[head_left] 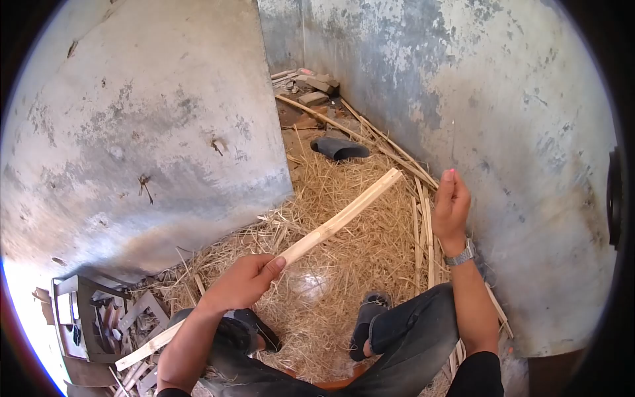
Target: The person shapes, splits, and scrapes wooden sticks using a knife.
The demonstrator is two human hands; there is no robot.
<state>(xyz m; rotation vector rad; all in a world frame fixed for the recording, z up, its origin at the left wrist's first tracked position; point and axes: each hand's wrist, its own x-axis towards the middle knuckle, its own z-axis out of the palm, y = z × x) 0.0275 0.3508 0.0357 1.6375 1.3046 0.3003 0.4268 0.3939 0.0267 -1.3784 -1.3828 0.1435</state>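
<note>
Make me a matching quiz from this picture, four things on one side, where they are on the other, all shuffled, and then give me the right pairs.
Things:
1. Strip
2. Watch
3. Bricks
4. Shavings

Places:
A. Heaped at the far end
B. In the left hand
C. Strewn between and beyond the feet
D. Around the right wrist

Pairs: 1-B, 2-D, 3-A, 4-C
</note>
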